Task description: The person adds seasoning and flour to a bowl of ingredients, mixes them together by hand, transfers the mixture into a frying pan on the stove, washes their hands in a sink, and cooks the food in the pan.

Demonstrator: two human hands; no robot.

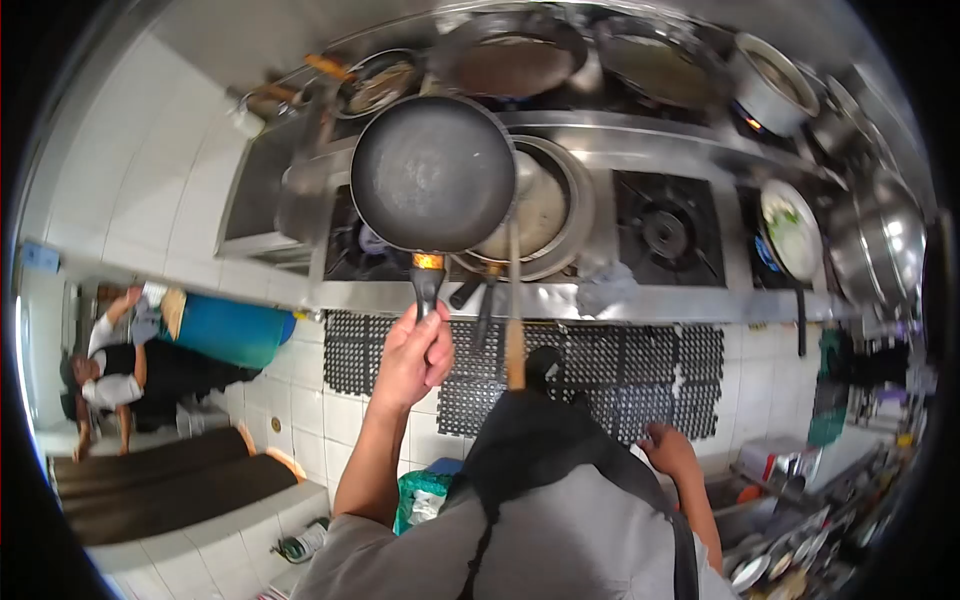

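Observation:
My left hand (413,350) is closed around the black handle of a dark non-stick frying pan (432,175). The pan is raised over the left part of the stove, its inner surface up and bare. Behind and right of it, a large pot (545,205) holds a pale, cloudy content, and a long wooden-handled utensil (515,350) leans out over the stove's front edge. Handles of other pans stick out beside it, partly hidden by the raised pan. My right hand (670,450) hangs low at my side, fingers loosely apart, with nothing visible in it.
Large dark pans (512,65) and a tall pot (775,85) stand on the back burners. A pan with white and green food (790,225) sits at right, its handle overhanging. A grey cloth (607,290) lies on the front ledge. Another person (110,365) works at left.

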